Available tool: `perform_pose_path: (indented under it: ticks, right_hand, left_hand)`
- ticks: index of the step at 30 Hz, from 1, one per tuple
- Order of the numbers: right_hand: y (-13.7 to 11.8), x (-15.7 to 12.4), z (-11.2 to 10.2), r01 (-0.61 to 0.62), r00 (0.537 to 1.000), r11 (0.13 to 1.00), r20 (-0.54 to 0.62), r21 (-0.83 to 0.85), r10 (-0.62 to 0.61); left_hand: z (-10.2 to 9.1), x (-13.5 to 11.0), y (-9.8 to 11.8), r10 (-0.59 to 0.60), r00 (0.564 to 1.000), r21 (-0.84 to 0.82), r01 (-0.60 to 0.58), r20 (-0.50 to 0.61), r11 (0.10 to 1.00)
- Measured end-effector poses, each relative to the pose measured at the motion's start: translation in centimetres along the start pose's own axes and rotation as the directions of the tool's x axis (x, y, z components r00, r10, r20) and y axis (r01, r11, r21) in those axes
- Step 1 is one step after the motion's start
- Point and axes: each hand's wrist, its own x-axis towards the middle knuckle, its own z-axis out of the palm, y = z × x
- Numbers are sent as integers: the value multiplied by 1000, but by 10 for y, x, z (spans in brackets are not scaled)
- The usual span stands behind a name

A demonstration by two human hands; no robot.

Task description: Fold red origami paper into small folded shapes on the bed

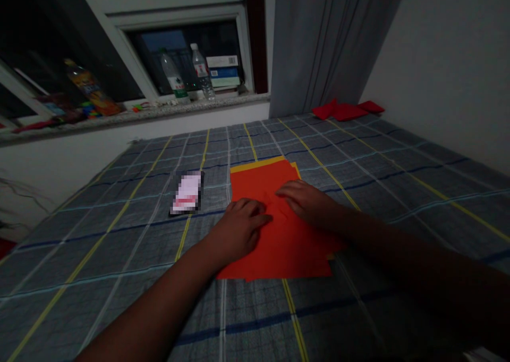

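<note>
- Your left hand presses the orange paper, fingers half curled.
- Your right hand lies flat on it, fingers together.
- The paper, on the checked sheet, points lengthwise away from you.

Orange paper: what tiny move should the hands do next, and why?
Probably slide the right hand outward along the orange paper, pressing it flat, while the left hand holds it. Both hands rest on the top sheet, fingertips nearly meeting at its middle, where a small raised fold seems to show; the dim light leaves that uncertain.
</note>
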Motion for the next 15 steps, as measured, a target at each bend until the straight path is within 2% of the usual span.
perform_pose_path:
  ticks: [3,7,10,15]
  right_hand:
    - [11,5,3,45,998,999,53,24,-46]
    - [9,8,8,-1,1000,1000,3,19,1]
    - [6,9,9,-42,999,994,0,-98,43]
    - [5,12,5,-99,988,962,88,-253,125]
  left_hand:
    - [0,1,-2,0,1000,-102,-1,-9,995]
    - [1,4,-1,57,998,-159,-57,-3,986]
    - [2,5,0,60,998,-163,-62,-14,985]
    - [9,4,-6,50,999,-104,-48,12,993]
